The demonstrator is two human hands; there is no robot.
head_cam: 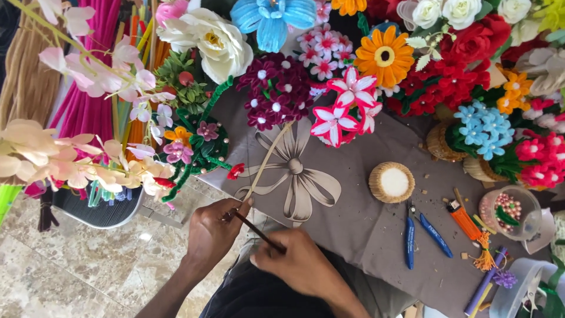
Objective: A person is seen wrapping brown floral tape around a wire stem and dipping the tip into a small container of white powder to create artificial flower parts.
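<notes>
Brown stick (259,232), thin and straight, pinched by fingers of both left hand (213,232) and right hand (300,262). Pale fuzzy stem (268,159) arcs up from left fingers over grey cloth (359,218).

A grey cloth (365,218) with a bow print covers the marble floor (76,265); blue-handled pliers (410,241) and a round woven base (392,182) lie mid-cloth, flower bouquets (447,76) along its far edge.

No pkgs, labels, signs, screens.
</notes>
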